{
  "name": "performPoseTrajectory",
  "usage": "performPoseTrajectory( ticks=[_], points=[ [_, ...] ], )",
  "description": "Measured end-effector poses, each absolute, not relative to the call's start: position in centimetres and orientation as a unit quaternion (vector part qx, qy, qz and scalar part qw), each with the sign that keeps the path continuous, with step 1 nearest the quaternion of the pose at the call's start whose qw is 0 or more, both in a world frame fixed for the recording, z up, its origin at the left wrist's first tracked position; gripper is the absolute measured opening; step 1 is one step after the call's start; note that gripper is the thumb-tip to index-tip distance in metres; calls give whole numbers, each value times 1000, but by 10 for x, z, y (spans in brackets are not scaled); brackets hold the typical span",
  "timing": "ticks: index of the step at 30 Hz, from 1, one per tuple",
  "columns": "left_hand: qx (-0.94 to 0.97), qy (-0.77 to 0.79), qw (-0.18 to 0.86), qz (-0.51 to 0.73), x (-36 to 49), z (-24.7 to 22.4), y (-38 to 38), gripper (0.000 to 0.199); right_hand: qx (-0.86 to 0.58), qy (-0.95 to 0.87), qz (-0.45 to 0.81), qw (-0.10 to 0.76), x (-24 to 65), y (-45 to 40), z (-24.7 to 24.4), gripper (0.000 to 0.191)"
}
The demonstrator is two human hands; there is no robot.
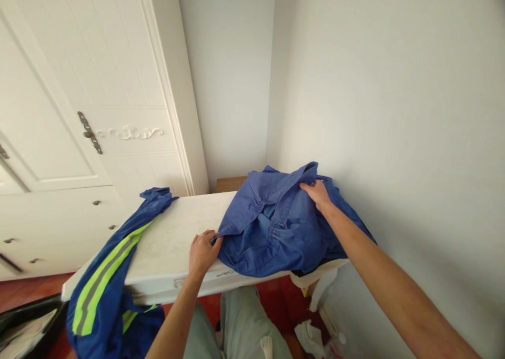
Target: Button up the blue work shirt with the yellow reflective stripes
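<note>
A blue work garment (pixel 252 212) with gathered elastic along its band lies bunched on the right part of a white-covered board (pixel 165 248). At the garment's left corner, my left hand (pixel 204 251) pinches the edge of the cloth; a ring shows on one finger. My right hand (pixel 316 195) grips the upper edge of the band near the wall, thumb and fingers closed on the fabric. Dark folds fall beneath it over the board's right end. The garment's inside is partly hidden by its folds.
Another blue garment (pixel 130 233) with yellow-green and grey reflective stripes hangs over the board's left end. A white wardrobe (pixel 130 85) stands behind on the left. A black-lined container (pixel 29 327) sits at lower left. Pale walls meet behind the board; white plastic (pixel 310 338) lies below.
</note>
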State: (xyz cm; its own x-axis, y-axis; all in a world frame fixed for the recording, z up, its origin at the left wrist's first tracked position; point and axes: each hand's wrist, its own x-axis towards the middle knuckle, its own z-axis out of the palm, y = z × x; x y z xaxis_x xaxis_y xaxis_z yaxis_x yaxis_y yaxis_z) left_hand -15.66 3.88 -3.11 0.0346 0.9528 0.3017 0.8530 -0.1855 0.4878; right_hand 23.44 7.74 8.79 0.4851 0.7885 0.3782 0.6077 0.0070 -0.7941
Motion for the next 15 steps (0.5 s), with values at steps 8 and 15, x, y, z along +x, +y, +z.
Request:
performPoseTrajectory(
  ticks=[8, 15],
  points=[
    [696, 606, 165, 349, -157, -22, 33, 55, -487, -806, 73, 330, 89, 46, 97, 25],
    [606, 611, 304, 408, -174, -16, 30, 76, -281, -949, 142, 25, 24, -8, 81, 38]
  ],
)
